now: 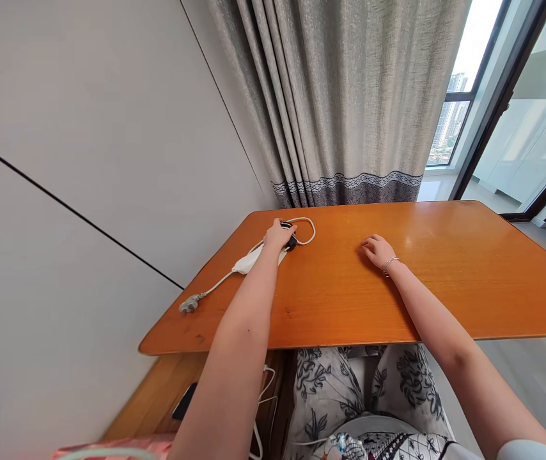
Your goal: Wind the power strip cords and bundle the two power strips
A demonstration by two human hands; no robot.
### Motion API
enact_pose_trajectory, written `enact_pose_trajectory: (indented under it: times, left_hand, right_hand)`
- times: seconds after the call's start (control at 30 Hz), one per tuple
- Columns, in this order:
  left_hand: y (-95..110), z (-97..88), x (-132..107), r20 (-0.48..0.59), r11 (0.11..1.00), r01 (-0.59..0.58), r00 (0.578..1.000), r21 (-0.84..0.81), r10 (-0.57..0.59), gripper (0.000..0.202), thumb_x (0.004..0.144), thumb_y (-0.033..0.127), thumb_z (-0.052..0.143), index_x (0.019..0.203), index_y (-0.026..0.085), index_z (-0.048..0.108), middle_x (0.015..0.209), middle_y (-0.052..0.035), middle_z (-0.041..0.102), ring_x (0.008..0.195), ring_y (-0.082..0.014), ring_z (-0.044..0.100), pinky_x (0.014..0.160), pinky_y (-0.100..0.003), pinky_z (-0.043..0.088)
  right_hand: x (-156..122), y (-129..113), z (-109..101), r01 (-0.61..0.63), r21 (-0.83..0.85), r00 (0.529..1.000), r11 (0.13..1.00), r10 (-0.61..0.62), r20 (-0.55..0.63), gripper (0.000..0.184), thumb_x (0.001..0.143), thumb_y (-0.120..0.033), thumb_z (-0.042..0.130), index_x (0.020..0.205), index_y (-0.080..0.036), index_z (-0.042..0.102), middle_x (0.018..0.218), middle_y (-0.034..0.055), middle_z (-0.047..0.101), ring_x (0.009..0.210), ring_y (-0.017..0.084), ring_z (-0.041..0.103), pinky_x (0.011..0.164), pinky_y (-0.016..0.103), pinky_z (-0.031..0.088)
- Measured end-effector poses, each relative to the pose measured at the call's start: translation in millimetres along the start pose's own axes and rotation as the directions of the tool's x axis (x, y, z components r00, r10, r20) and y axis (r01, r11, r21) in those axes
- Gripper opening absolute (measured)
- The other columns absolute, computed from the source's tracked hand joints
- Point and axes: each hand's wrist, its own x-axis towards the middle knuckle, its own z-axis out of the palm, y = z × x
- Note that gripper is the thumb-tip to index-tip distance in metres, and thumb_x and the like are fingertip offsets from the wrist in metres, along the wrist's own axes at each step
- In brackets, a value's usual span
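Note:
Over the far left part of the wooden table [340, 275], my left hand [277, 236] has its fingers closed round a black coiled cord [291, 243], partly hidden by the hand. Beneath that hand and forearm lies a white power strip [247, 262], mostly covered. Its white cable runs toward the near left and ends in a grey-white plug [189, 303]. A loop of white cable [313, 231] curves out to the right of the black cord. My right hand [377, 250] rests on the tabletop, holding nothing, fingers loosely bent; thin bangles circle its wrist.
A white wall panel [76, 191] borders the table's left side. Grey curtains [359, 96] hang behind the far edge, with a glass door [527, 128] at the right. Below the near left edge, a dark phone [184, 401] lies on a wooden surface beside white cables [257, 441].

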Motion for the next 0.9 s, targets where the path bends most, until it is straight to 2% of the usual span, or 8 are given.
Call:
enact_pose_trajectory:
  times: [0.2,0.33,0.43,0.5,0.57,0.7,0.77,0.9]
  left_hand:
    - [26,11.0,-17,-0.025,0.979,-0.177,0.984,-0.098,0.175,0.058,0.079,0.032,0.072,0.136,0.023,0.062,0.131,-0.0125,0.07,0.124,-0.0331,0.063,0.102,-0.042,0.049]
    - [57,21.6,-40,-0.013,0.878,-0.354,0.929,-0.323,0.37,0.058,0.075,0.027,0.074,0.132,0.023,0.065,0.105,-0.0067,0.077,0.099,-0.0252,0.071,0.094,-0.037,0.054]
    - [80,31.5,-63,-0.031,0.735,-0.429,0.873,-0.526,0.487,0.057,0.074,0.022,0.073,0.13,0.021,0.065,0.099,-0.0049,0.075,0.087,-0.0196,0.071,0.087,-0.032,0.057]
    - [91,37.7,-80,-0.062,0.633,-0.476,0.825,-0.611,0.561,0.057,0.074,0.021,0.072,0.131,0.02,0.065,0.096,-0.0045,0.075,0.082,-0.0176,0.07,0.082,-0.031,0.057]
    - [97,42.7,-98,-0.094,0.553,-0.514,0.782,-0.656,0.616,0.056,0.076,0.022,0.071,0.132,0.019,0.064,0.095,-0.0047,0.074,0.08,-0.017,0.07,0.078,-0.029,0.057]
    - [99,46.0,-129,-0.125,0.524,-0.626,0.702,-0.577,0.701,0.055,0.076,0.023,0.071,0.131,0.02,0.065,0.095,-0.0049,0.076,0.079,-0.0185,0.068,0.08,-0.032,0.055]
    - [98,44.9,-139,-0.15,0.536,-0.708,0.657,-0.461,0.739,0.052,0.076,0.024,0.072,0.128,0.022,0.067,0.096,-0.0047,0.076,0.082,-0.0209,0.068,0.088,-0.037,0.053]
    - [93,44.8,-149,-0.184,0.543,-0.763,0.625,-0.351,0.759,0.047,0.081,0.027,0.07,0.127,0.024,0.066,0.105,-0.0052,0.076,0.094,-0.0243,0.068,0.098,-0.042,0.048]
  right_hand:
    - [1,-9,-2,-0.026,0.13,0.997,0.991,0.034,-0.063,0.019,0.089,-0.024,0.058,0.099,-0.023,0.073,0.112,0.0111,0.067,0.112,0.026,0.061,0.105,0.045,0.046]
    - [7,-14,-6,-0.159,0.321,0.962,0.934,0.22,-0.164,0.033,0.09,-0.035,0.058,0.119,-0.022,0.066,0.132,0.0137,0.06,0.126,0.028,0.055,0.111,0.048,0.042]
    - [11,-18,-13,-0.327,0.627,0.86,0.707,0.497,-0.112,0.05,0.09,-0.046,0.059,0.135,-0.025,0.054,0.147,0.0135,0.05,0.134,0.028,0.05,0.112,0.047,0.043]
    - [12,-21,-18,-0.391,0.726,0.81,0.566,0.586,-0.021,0.055,0.092,-0.055,0.054,0.138,-0.027,0.05,0.147,0.0143,0.05,0.127,0.027,0.057,0.102,0.046,0.052]
    - [12,-25,-23,-0.432,0.805,0.776,0.407,0.623,0.102,0.055,0.094,-0.061,0.05,0.137,-0.026,0.048,0.139,0.016,0.056,0.114,0.026,0.065,0.088,0.042,0.059]
    - [9,-35,-37,-0.429,0.897,0.738,-0.112,0.529,0.419,0.05,0.097,-0.061,0.046,0.127,-0.021,0.05,0.109,0.013,0.068,0.089,0.021,0.071,0.07,0.033,0.061]
    - [7,-39,-44,-0.405,0.893,0.758,-0.196,0.474,0.448,0.048,0.1,-0.061,0.039,0.115,-0.02,0.056,0.092,0.0096,0.069,0.079,0.018,0.071,0.061,0.026,0.059]
    - [6,-44,-52,-0.342,0.912,0.782,-0.228,0.469,0.411,0.047,0.104,-0.056,0.035,0.097,-0.02,0.064,0.075,0.004,0.067,0.063,0.012,0.065,0.05,0.019,0.051]
